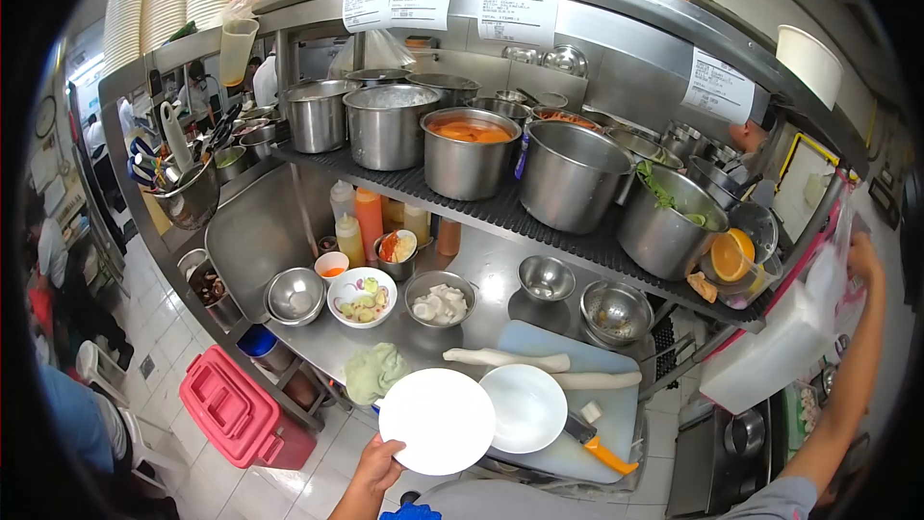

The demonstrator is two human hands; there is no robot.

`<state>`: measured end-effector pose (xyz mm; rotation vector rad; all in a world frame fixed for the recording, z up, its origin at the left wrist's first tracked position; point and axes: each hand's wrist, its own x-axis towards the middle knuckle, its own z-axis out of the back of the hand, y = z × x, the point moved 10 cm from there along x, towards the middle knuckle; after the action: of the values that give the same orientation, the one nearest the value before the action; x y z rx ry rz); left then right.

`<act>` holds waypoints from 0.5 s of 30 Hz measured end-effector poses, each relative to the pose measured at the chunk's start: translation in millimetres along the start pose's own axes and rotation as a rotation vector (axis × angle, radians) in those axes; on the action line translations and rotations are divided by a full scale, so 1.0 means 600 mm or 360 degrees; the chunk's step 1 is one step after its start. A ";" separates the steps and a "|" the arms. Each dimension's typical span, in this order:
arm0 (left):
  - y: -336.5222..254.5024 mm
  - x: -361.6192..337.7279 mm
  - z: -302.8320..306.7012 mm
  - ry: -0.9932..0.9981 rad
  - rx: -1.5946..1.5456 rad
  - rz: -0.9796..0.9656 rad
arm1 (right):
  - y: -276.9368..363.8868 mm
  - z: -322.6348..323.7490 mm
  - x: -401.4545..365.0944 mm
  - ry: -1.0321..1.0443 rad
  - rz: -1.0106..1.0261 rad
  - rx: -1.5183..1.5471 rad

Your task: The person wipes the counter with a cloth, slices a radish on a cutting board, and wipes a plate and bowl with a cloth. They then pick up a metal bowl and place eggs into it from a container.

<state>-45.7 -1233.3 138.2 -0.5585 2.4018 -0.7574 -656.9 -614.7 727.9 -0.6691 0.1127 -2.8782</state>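
Observation:
My left hand point(377, 465) grips the lower left edge of a round white plate point(436, 421), thumb on its top. Right beside that plate, a white bowl point(524, 408) sits on the light blue cutting board point(616, 414). Far to the right, my raised right hand point(863, 256) is at a clear plastic bag point(830, 265), fingers bent and apparently pinching it; they are small and partly blurred. On the board lie two long pale peeled roots point(505, 359), a small white cut piece point(590, 411) and a knife with an orange handle point(610, 455). A green cloth point(376, 373) lies left of the plate.
Steel bowls, one with white pieces point(440, 304), and a white bowl of cut vegetables point(362, 296) stand on the steel counter. Several steel pots point(469, 159) fill the shelf above. Squeeze bottles point(369, 220) stand beneath it. A red lidded bin point(241, 404) is on the floor at left.

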 end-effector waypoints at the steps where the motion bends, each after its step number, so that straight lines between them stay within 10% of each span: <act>1: -0.003 0.001 -0.004 0.0037 -0.0035 -0.0020 | -0.004 0.027 -0.021 -0.0001 -0.0038 0.0439; 7: -0.028 0.016 -0.041 0.0057 -0.0029 -0.0085 | -0.122 0.231 -0.149 -0.0924 0.0086 0.0950; 10: -0.046 0.045 -0.062 0.0124 0.0065 -0.0120 | 0.068 0.273 -0.349 -0.1722 0.0366 0.1847; 15: -0.087 0.063 -0.138 0.0231 0.0220 -0.0161 | 0.335 0.247 -0.476 -0.1641 0.0702 0.2162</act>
<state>-113.9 -1260.7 213.1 -0.5902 2.4426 -1.0316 -306.6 -760.6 714.8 -1.3142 -1.3942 -1.3177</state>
